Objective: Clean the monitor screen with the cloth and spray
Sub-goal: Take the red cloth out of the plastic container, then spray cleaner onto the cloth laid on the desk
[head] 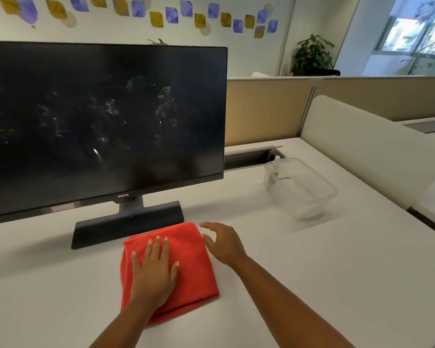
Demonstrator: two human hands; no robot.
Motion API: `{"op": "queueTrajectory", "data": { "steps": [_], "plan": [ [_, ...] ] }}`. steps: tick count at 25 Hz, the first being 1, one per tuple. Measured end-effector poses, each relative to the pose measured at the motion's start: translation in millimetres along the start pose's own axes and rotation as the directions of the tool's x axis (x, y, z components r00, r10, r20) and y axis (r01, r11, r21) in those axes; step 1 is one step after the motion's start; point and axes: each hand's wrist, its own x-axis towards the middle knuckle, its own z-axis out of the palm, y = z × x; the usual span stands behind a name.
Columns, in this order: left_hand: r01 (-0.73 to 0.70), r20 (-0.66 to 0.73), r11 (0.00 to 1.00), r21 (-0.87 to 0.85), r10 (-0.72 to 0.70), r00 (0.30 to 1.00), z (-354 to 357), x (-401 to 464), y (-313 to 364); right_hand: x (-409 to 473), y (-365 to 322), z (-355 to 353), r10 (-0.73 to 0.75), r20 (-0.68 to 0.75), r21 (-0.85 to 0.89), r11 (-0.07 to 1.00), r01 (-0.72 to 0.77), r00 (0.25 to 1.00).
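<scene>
Cloth (186, 267) under my left hand (153, 275): red-orange, soft napped fabric, matt, looks like microfiber, folded with rounded edges. Monitor screen (98, 121): dark, semi-glossy, smeared with whitish streaks and speckles. Monitor stand (128, 224): dark grey plastic, matt, smooth. Tabletop (312, 272): white, smooth laminate look, low sheen. Tub (309, 194): clear plastic, thin, slightly cloudy, glossy at the rim. Spray bottle (275, 169) in the tub: translucent plastic, green label. Partition (266, 109) behind: beige, matt, looks cloth-covered. Low divider (362, 141) at right: off-white, smooth, matt.
</scene>
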Motion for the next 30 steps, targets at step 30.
{"op": "queueTrajectory", "data": {
  "steps": [30],
  "plan": [
    [-0.136,0.114,0.989,0.064,0.128,0.985,53.1,130.1,117.6,167.2,130.3,-170.4,0.397,-0.312,0.188,0.916,-0.354,0.863]
  ]
}}
